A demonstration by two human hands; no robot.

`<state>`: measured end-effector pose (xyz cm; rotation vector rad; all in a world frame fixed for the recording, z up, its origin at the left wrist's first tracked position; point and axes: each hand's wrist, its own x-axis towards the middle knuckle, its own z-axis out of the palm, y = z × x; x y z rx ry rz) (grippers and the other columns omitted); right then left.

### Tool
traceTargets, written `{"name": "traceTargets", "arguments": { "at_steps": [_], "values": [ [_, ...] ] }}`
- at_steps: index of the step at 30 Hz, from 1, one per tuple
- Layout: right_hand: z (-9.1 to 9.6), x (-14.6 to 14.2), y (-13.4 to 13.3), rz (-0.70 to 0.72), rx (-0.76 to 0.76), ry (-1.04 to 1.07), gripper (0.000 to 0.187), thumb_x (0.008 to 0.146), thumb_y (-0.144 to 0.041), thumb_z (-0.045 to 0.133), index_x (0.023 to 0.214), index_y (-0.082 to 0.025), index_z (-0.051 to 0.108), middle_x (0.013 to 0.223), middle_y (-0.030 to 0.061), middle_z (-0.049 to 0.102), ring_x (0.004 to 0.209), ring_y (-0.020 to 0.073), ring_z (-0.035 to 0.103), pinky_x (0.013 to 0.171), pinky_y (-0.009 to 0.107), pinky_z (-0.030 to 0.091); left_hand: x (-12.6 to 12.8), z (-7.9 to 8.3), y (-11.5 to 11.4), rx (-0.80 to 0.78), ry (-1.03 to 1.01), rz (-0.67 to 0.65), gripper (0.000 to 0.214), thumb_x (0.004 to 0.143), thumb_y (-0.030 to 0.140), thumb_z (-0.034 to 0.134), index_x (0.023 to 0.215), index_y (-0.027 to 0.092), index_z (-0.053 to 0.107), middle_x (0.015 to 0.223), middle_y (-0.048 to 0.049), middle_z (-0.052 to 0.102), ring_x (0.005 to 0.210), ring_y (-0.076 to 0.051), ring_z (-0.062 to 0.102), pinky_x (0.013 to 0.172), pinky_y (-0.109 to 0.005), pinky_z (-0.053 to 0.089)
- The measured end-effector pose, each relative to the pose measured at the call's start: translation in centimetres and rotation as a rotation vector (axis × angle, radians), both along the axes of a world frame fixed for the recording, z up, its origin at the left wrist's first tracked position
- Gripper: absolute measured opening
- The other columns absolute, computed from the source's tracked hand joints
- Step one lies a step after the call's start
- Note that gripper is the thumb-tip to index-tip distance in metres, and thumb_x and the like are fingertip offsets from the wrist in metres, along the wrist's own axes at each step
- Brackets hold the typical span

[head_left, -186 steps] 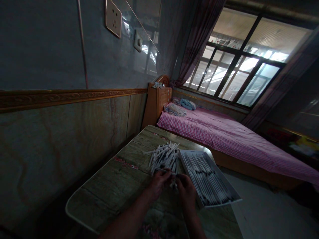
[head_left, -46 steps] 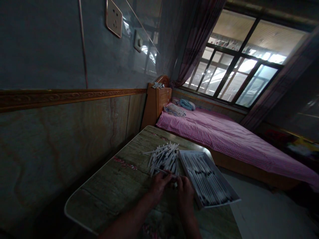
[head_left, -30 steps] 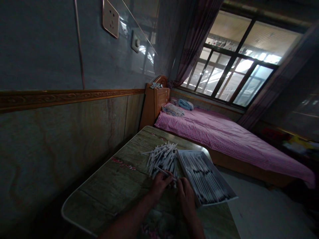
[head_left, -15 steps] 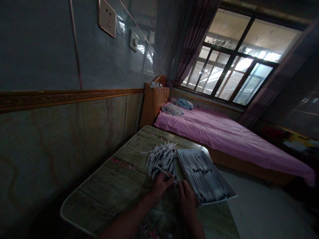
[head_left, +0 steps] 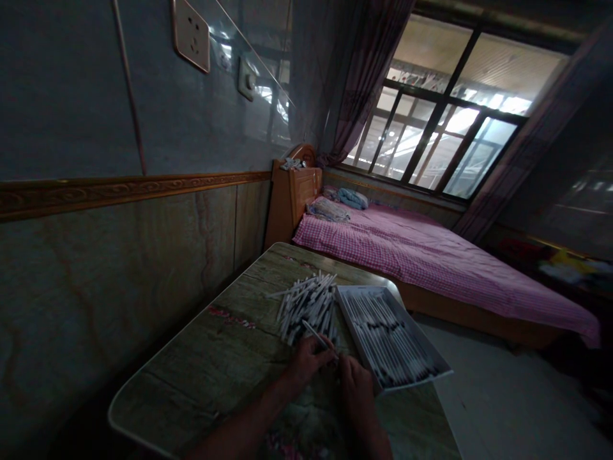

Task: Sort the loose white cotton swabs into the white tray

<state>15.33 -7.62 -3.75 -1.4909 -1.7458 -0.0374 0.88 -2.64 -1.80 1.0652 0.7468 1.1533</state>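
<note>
Between my hands is a thin white pen-like stick, slanting up and to the left. The fingers of my left hand are closed around it. At its near end, the closed fingers of my right hand meet it; their exact grip is dim and partly hidden. Just beyond my left hand lies a loose pile of similar white sticks, some with dark ends. A shallow white box sits to the right of my right hand, with many such sticks lined up in two rows.
The table has a stone-like pattern and a pale rim. A tiled wall runs along its left side. Behind the table stands a bed with a pink checked cover, below a window.
The view has shifted slightly, moving the scene a little left. Both hands stay together at the stick, the right hand's fingers slightly closer to the left's.
</note>
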Motion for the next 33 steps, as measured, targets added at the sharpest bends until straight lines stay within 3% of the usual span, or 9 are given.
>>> {"name": "traceTargets", "arguments": {
  "at_steps": [5,9,14,23,33],
  "values": [
    [1.2,-0.4,-0.6,0.058,-0.229,0.296,0.044,0.096,-0.047,0.036,0.069,-0.023,0.06,0.064,0.0017,0.061,0.06,0.0163,0.055,0.057,0.025,0.039,0.3,-0.5,0.3,0.026,0.072,0.021,0.026,0.06,0.034,0.078,0.074,0.016,0.066,0.063,0.0009,0.064,0.059,-0.016,0.058,0.057,-0.026,0.045],
    [1.7,-0.6,-0.8,-0.106,-0.201,0.576,0.052,0.09,-0.063,0.038,0.058,-0.024,0.049,0.054,-0.0028,0.049,0.055,0.0148,0.044,0.052,0.026,0.034,0.1,-0.6,-0.2,0.114,0.191,0.026,0.023,0.068,0.032,0.07,0.085,0.018,0.064,0.075,-0.0005,0.067,0.067,-0.017,0.062,0.063,-0.028,0.048],
    [1.3,-0.3,-0.5,-0.245,-0.195,0.84,0.059,0.078,-0.078,0.042,0.052,-0.026,0.039,0.05,-0.0059,0.035,0.051,0.0131,0.033,0.046,0.027,0.027,-0.1,0.0,-1.7,0.344,0.555,-0.111,0.012,0.075,0.02,0.063,0.086,0.019,0.066,0.082,-0.0015,0.069,0.079,-0.018,0.063,0.073,-0.027,0.046],
    [0.9,-0.1,-0.5,-0.218,-0.167,0.981,0.056,0.078,-0.075,0.045,0.054,-0.026,0.038,0.051,-0.0072,0.031,0.051,0.0125,0.031,0.044,0.026,0.028,0.3,-0.4,-2.6,0.638,1.005,-0.164,0.035,0.078,0.013,0.064,0.111,0.025,0.062,0.118,-0.0039,0.061,0.104,-0.021,0.061,0.088,-0.03,0.045],
    [1.2,-0.3,-0.6,-0.149,-0.151,0.951,0.054,0.078,-0.072,0.051,0.055,-0.024,0.044,0.054,-0.0058,0.037,0.053,0.0126,0.033,0.048,0.026,0.028,0.3,0.2,-3.2,0.652,1.166,0.071,0.036,0.081,0.003,0.05,0.109,0.022,0.064,0.108,-0.0075,0.069,0.106,-0.026,0.059,0.094,-0.04,0.045]
  ]
}}
